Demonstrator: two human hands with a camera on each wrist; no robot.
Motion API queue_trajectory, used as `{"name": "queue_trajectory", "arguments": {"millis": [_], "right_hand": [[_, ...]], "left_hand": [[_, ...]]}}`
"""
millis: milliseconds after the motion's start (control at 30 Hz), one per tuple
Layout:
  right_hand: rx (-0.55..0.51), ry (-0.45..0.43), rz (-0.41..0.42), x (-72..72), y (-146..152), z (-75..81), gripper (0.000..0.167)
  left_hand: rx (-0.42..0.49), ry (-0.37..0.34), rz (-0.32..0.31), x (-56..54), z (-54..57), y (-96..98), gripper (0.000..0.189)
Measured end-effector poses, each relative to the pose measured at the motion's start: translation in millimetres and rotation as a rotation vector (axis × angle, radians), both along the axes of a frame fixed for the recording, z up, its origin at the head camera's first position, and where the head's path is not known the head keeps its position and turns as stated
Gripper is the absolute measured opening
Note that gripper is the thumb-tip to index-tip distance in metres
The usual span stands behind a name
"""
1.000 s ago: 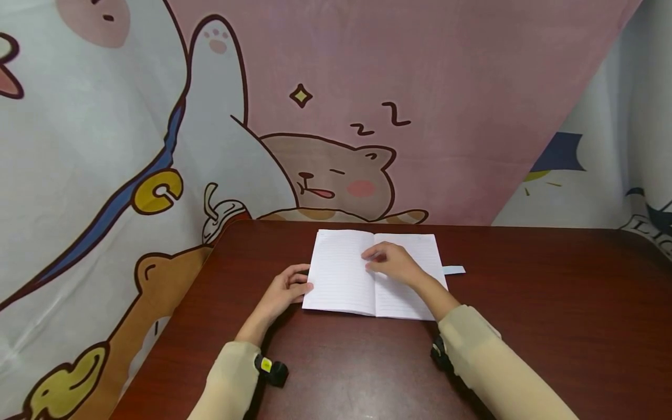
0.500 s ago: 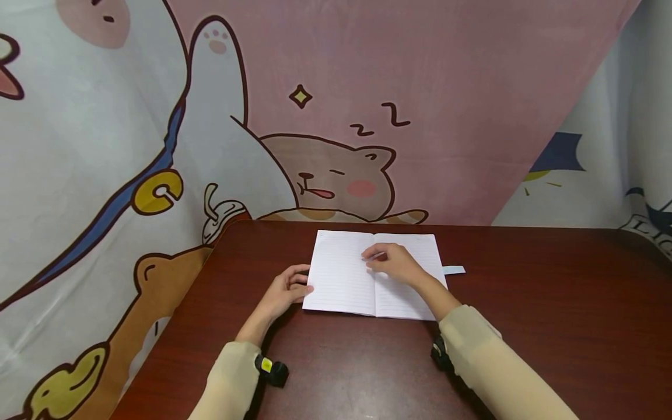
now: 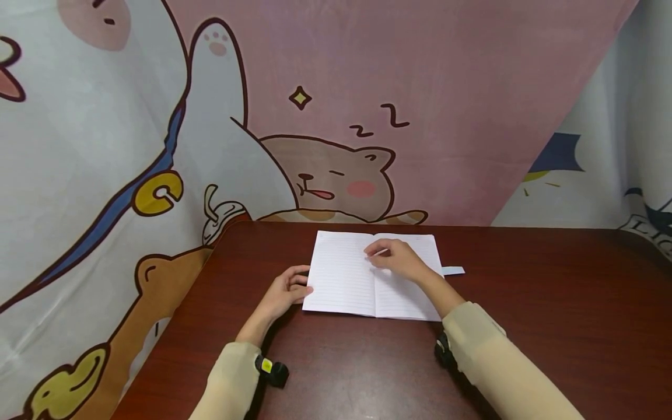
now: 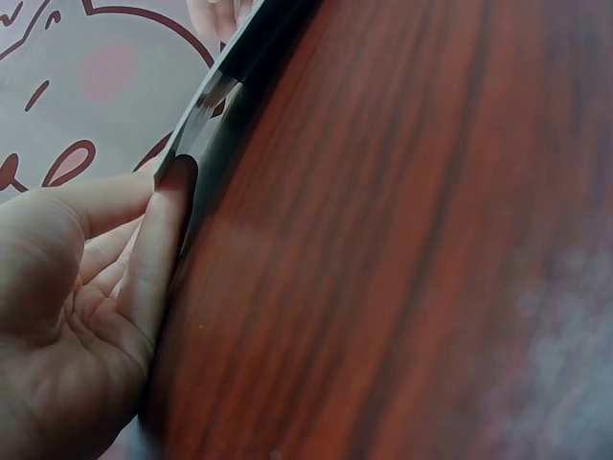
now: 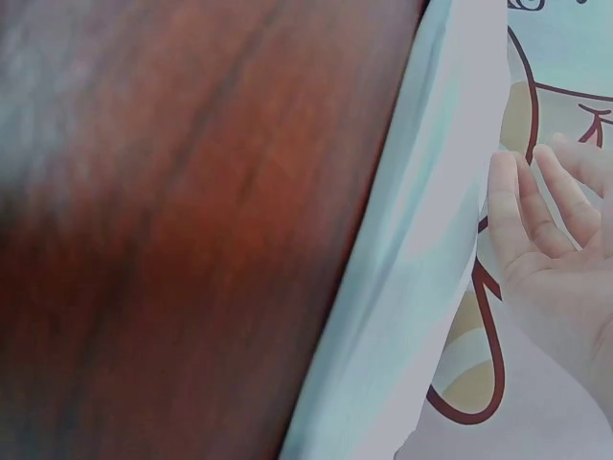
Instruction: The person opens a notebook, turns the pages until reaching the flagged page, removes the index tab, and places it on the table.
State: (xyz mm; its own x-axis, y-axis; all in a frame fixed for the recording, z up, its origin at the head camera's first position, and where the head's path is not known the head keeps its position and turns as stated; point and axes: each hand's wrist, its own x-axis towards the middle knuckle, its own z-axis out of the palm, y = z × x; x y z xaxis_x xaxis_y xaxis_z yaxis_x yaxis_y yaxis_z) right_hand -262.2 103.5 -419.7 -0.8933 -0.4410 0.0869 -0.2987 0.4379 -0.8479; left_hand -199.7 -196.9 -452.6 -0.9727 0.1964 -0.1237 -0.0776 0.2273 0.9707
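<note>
An open notebook [image 3: 340, 274] with lined white pages lies on the table. At its left edge my left hand [image 3: 282, 293] pinches the pages, thumb on top and fingers below; the left wrist view shows the notebook's edge [image 4: 213, 86] caught at the thumb and a finger underneath. Over the right page, close to the centre fold, is my right hand [image 3: 397, 259], its fingers loosely bent. In the right wrist view the right hand [image 5: 560, 235] holds nothing between thumb and fingers. Whether its fingertips touch the paper cannot be told.
A pale blue strip [image 3: 454, 270] sticks out from the notebook's right side. The dark red-brown table [image 3: 556, 315] spreads around it. Behind hangs a cartoon-printed cloth [image 3: 446, 76], running down along the table's left side. Each wrist carries a small black camera [image 3: 274, 371].
My right hand has shifted slightly up and to the right over the page. The left hand stays at the notebook's left edge.
</note>
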Motion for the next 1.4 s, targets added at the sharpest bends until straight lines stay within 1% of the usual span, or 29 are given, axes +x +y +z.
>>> {"name": "queue_trajectory", "arguments": {"millis": [200,433,567,700,800,900,1100,1300,1400], "right_hand": [[-0.022,-0.020,-0.012,-0.5,6,5.5,0.026],[-0.061,-0.037,-0.013,-1.5,14,7.5,0.028],[-0.063,-0.018,-0.012,-2.7,18,7.9,0.028],[-0.058,0.020,-0.017,-3.5,22,10.0,0.027],[-0.062,0.030,-0.034,-3.8,25,12.0,0.026],[-0.053,0.037,-0.063,-5.0,29,12.9,0.026],[-0.020,0.034,-0.154,-5.6,39,17.7,0.027],[0.074,0.059,-0.243,-7.8,51,19.2,0.028],[0.096,0.071,-0.284,-9.1,58,18.2,0.029]], "left_hand": [[-0.003,0.002,-0.007,-0.1,0.5,-0.6,0.054],[-0.009,0.005,-0.013,-0.1,-0.1,-0.8,0.054],[-0.011,0.003,-0.008,-0.1,0.0,-1.0,0.054],[-0.019,0.009,-0.005,-0.3,-0.6,-1.2,0.054],[-0.025,0.011,-0.007,-0.5,-1.1,-1.1,0.054],[-0.020,0.005,-0.006,-0.6,-0.8,-0.5,0.054],[-0.014,0.005,-0.005,-1.0,-1.0,-0.1,0.053],[-0.023,0.008,-0.008,-0.5,-0.3,-0.7,0.053],[-0.025,0.010,-0.011,-0.4,-0.1,-0.9,0.053]]}}
